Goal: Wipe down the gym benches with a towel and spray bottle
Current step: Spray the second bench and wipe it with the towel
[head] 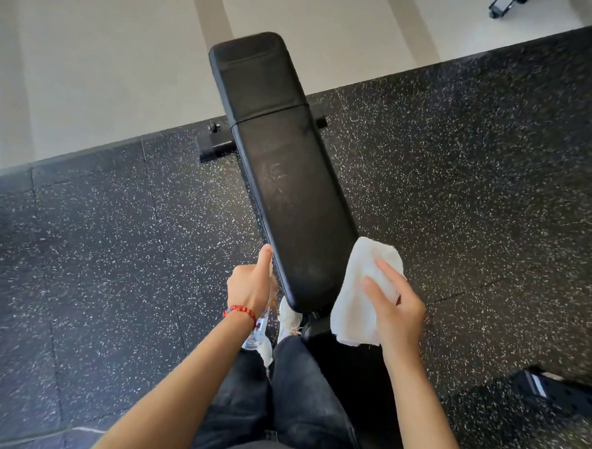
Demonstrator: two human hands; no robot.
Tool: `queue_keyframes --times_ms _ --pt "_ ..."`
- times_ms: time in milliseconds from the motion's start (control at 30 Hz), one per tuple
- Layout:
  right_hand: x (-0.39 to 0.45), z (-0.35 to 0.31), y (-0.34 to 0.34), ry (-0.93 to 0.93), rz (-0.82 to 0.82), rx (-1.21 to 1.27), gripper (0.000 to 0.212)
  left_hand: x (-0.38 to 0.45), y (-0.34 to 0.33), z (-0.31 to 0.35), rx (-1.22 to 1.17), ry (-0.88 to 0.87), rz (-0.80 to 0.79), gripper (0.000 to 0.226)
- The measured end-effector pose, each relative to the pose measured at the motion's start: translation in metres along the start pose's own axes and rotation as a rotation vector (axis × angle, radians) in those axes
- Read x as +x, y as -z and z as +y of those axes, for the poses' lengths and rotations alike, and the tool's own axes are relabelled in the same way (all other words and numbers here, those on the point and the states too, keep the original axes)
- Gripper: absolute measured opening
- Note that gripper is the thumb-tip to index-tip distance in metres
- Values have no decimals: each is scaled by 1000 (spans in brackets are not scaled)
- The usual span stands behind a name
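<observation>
A long black padded gym bench runs away from me, its near end between my hands. My right hand grips a white towel at the bench's near right corner, and the towel hangs down beside the pad. My left hand is closed around a clear spray bottle, thumb pointing up along the bench's left edge. Most of the bottle is hidden under my hand and wrist. Faint streaks show on the middle of the pad.
Black speckled rubber flooring surrounds the bench and meets a pale floor beyond. The bench's black foot bar sticks out left. Dark equipment lies at lower right. My legs and white shoes stand at the near end.
</observation>
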State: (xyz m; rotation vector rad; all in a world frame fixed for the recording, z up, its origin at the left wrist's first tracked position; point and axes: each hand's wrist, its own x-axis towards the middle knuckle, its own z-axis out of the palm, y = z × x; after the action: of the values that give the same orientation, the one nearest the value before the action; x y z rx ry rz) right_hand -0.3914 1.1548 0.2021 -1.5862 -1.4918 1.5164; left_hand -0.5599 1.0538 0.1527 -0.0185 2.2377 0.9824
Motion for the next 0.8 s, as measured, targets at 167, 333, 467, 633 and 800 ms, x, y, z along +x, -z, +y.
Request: queue_keyframes --times_ms 167,333,467,633,800 --pt "38 -26 -20 0 -53 -9 36 27 0 37 -44 13 10 60" --pt "64 -44 -41 3 -62 -29 36 56 3 60 -5 33 28 61" --pt "84 -60 -66 -14 -48 -31 36 86 14 80 -38 21 26 68" --pt "109 -83 -116 -30 -5 -8 36 144 38 115 -40 -6 -50 60" --pt "130 -109 -175 -31 57 30 37 202 65 150 -60 -14 -98 65"
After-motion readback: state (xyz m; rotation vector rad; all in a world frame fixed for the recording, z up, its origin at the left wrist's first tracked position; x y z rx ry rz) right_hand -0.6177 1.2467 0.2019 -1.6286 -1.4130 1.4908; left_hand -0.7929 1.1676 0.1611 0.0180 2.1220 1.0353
